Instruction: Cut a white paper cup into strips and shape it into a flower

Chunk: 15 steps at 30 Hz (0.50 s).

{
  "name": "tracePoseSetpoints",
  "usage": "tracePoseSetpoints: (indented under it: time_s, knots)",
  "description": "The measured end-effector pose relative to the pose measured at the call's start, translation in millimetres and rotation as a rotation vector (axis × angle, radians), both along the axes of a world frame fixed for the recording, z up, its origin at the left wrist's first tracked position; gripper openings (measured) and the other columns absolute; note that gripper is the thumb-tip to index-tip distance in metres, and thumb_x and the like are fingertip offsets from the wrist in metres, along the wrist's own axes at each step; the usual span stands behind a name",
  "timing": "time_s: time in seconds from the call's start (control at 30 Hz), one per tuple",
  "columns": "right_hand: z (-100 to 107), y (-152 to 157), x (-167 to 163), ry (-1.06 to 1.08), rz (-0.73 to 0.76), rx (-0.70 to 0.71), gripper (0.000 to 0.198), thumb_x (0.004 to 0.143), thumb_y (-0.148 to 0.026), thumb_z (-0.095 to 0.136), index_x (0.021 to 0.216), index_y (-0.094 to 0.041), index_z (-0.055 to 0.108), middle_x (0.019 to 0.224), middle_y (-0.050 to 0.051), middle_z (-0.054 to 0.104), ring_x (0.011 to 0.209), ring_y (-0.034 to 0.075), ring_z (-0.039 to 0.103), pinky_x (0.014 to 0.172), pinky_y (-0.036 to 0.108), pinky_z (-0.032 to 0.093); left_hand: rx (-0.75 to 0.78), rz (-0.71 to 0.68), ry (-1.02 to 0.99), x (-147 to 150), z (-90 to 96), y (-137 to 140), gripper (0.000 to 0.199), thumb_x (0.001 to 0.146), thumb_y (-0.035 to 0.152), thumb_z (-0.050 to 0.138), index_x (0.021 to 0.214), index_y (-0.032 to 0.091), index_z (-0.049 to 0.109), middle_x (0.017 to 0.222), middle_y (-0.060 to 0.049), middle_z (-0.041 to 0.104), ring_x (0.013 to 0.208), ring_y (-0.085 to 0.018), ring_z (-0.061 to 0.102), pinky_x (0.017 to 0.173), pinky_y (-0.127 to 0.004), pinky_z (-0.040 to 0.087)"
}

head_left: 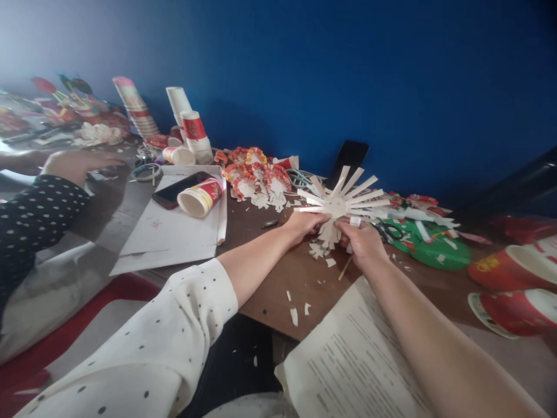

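Because It Is Thin, the Flower (335, 205) Is Held Low

While the upper strips (342, 181) spread like rays, the left hand (304, 224) and right hand (364, 241) both grip this white paper flower from below. Left fingers seem narrow, closed on its lower left edge; right thumb and fingers pinch the lower right, but the tips are partly hidden. The flower is thus between the hands, just above the table (256, 284). With this low grip the strips stand free, probably so that no palm bends them.

Close under it lie paper scraps (295, 316), and to the right is a green plate (455, 257). Behind, one phone (350, 154) leans at the wall (391, 87), which perhaps serves as its support. Left of the hands, a flat box (174, 247) carries a second phone (169, 194) and a cup (195, 203) on its side. Beyond it, stacked cups (195, 134) stand one inside another, likely to save room. Farthest left, a co-worker's hand (80, 164) reaches over the table.
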State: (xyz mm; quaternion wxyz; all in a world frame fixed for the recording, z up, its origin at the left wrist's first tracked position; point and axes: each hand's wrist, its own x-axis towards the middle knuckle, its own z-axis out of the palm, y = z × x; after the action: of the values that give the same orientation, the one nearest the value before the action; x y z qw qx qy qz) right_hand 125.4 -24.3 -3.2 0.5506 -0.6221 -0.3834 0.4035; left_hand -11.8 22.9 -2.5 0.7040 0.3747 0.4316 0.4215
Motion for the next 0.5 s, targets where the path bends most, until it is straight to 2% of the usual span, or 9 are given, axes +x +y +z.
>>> tracePoseSetpoints:
  time_s: [0.1, 0.5]
  knots:
    - [0.6, -0.3, -0.5, -0.025, 0.009, 0.006, 0.024, 0.058, -0.031, 0.073, 0.074, -0.016, 0.063, 0.042, -0.007, 0.046, 0.039, 0.009, 0.041, 0.041, 0.024, 0.033, 0.096, -0.035, 0.033, 0.5, -2.3, 1.2, 0.021, 0.064, 0.021, 0.077, 0.064, 0.013, 0.058, 0.052, 0.004, 0.049, 0.045, -0.005, 0.036, 0.042, -0.02, 0.024]
    - [-5.9, 1.8, 1.5, 0.035, 0.049, 0.053, 0.036, 0.06, -0.037, 0.078, 0.085, -0.015, 0.065, 0.045, -0.007, 0.048, 0.04, 0.009, 0.042, 0.042, 0.023, 0.032, 0.132, -0.023, 0.075, 1.2, -5.0, 3.5, 0.017, 0.068, 0.021, 0.073, 0.068, 0.013, 0.059, 0.053, 0.004, 0.049, 0.046, -0.005, 0.038, 0.044, -0.019, 0.028]
